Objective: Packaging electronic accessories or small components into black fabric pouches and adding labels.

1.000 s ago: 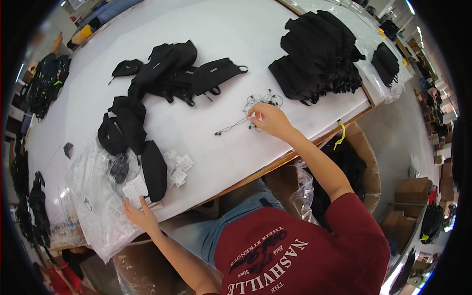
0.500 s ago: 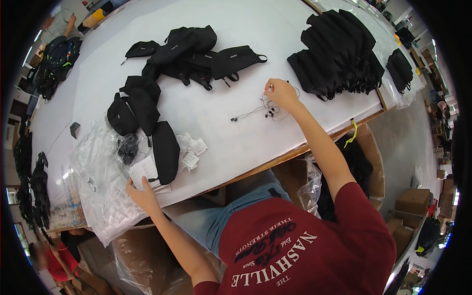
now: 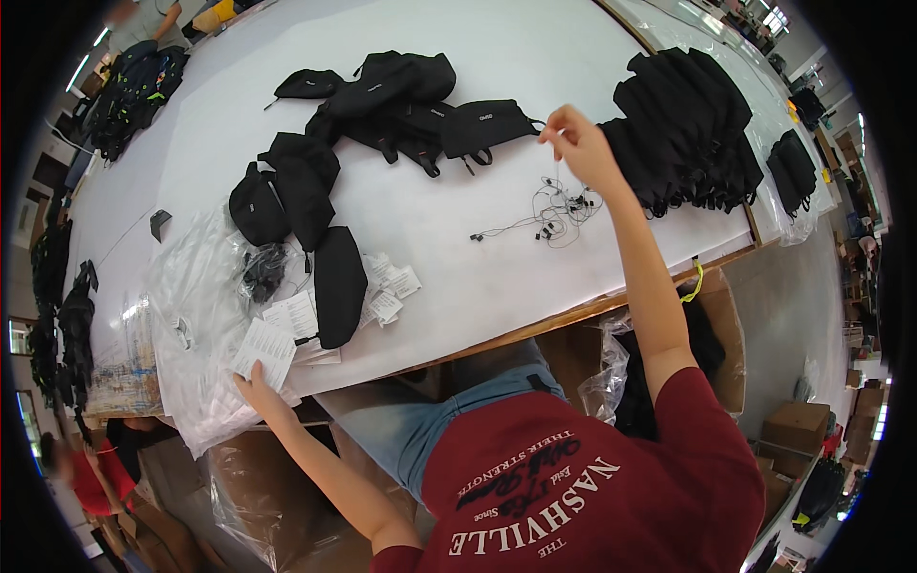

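My left hand (image 3: 260,392) pinches a printed white paper tag (image 3: 266,350) near the table's front edge. More white tags (image 3: 294,315) lie just behind it, partly under a black pouch (image 3: 339,286). Over the tabletop my right hand (image 3: 585,151) is raised with its fingertips pinched. A thin tag string hangs from them toward a tangle of dark strings with small black ends (image 3: 554,222). Close to those fingertips lies a black zip pouch (image 3: 489,129) with a loop at its end.
Several black pouches (image 3: 382,91) are heaped on the white table (image 3: 430,267). A big stack of black pouches (image 3: 683,124) lies at the right. Clear plastic bags (image 3: 191,325) cover the front left corner. An open carton (image 3: 723,325) stands below the right edge. Other people are at the far left.
My right hand has lifted up and away from the string tangle, drawing a string with it. My left hand has pulled a tag off the pile, toward the front left.
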Tool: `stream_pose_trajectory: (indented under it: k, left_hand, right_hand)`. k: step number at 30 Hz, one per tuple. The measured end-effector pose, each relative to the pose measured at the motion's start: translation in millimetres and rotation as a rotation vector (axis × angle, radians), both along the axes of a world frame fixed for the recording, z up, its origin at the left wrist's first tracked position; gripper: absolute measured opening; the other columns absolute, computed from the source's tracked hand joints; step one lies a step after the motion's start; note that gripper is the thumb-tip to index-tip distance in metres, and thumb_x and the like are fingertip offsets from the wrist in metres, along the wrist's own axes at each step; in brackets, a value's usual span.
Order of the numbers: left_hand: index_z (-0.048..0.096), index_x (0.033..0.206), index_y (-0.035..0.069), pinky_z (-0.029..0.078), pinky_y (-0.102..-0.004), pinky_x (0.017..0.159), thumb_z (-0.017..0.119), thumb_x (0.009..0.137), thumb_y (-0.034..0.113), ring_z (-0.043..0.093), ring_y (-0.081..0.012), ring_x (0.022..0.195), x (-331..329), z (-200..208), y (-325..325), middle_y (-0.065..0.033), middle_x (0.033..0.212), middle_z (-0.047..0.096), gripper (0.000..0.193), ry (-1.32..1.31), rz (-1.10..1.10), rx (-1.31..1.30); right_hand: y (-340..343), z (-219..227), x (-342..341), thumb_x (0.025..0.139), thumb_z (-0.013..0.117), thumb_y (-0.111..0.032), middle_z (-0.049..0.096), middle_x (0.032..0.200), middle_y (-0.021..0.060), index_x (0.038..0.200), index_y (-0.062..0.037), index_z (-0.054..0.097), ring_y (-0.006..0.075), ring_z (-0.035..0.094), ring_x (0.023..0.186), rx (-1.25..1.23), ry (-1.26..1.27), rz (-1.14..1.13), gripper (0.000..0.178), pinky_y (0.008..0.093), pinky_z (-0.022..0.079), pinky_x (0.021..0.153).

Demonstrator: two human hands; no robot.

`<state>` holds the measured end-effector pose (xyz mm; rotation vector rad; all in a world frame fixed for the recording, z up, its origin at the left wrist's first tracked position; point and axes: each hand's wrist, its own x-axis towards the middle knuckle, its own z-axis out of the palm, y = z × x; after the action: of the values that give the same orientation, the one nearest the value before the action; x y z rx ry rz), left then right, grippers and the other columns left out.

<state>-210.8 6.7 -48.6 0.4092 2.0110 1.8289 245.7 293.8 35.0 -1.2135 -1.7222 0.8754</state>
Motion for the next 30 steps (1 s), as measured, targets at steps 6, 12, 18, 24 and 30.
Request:
stream_pose_trajectory:
  k: [6, 12, 18, 24, 30]
  left_hand:
    - [0.045, 0.122, -0.005, 0.045, -0.0363, 0.090, 0.050, 0.084, 0.011, 0.054, -0.0274, 0.105, 17, 25, -33, -0.0147, 0.115, 0.054, 0.041, -0.274, 0.255, 0.287]
    - [0.042, 0.122, 0.006, 0.037, -0.0207, 0.077, 0.064, 0.084, 0.018, 0.046, -0.0118, 0.083, 110, 79, -18, -0.0028, 0.100, 0.047, 0.046, 0.066, -0.382, 0.111]
    - [0.052, 0.106, 0.002, 0.042, -0.0223, 0.076, 0.063, 0.086, 0.003, 0.051, -0.0093, 0.086, 177, 73, 16, -0.0029, 0.097, 0.054, 0.023, -0.155, -0.742, 0.142]
    - [0.055, 0.092, -0.002, 0.042, -0.0204, 0.068, 0.066, 0.086, 0.008, 0.051, -0.0077, 0.077, 190, 64, 16, -0.0013, 0.089, 0.053, 0.015, -0.090, -0.592, 0.187]
    - [0.057, 0.090, 0.000, 0.043, -0.0201, 0.064, 0.070, 0.083, 0.008, 0.052, -0.0061, 0.073, 198, 68, 15, -0.0010, 0.081, 0.058, 0.016, 0.058, -0.480, 0.178]
  right_hand:
    - [-13, 69, -16, 0.090, 0.062, -0.013, 0.056, 0.068, -0.0017, 0.086, -0.0042, 0.055, 0.0052, 0.049, 0.064, 0.125, 0.147, -0.012, 0.011, 0.0193, 0.038, 0.056]
    - [-102, 29, -83, 0.090, 0.063, -0.016, 0.055, 0.072, -0.0048, 0.088, -0.0047, 0.060, 0.0016, 0.048, 0.064, -0.312, 0.151, 0.357, 0.012, 0.0178, 0.038, 0.056]
    - [-172, -7, -127, 0.090, 0.064, -0.013, 0.058, 0.080, -0.0022, 0.089, -0.0017, 0.060, 0.0045, 0.051, 0.069, -0.494, 0.231, 0.535, 0.012, 0.0199, 0.042, 0.063]
    - [-187, 4, -138, 0.086, 0.065, -0.008, 0.061, 0.078, 0.0006, 0.088, 0.0007, 0.062, 0.0069, 0.053, 0.069, -0.311, 0.205, 0.403, 0.010, 0.0216, 0.043, 0.065]
    - [-193, 4, -140, 0.082, 0.069, -0.010, 0.059, 0.070, 0.0030, 0.087, -0.0012, 0.064, 0.0094, 0.052, 0.060, -0.079, 0.119, 0.275, 0.011, 0.0230, 0.044, 0.057]
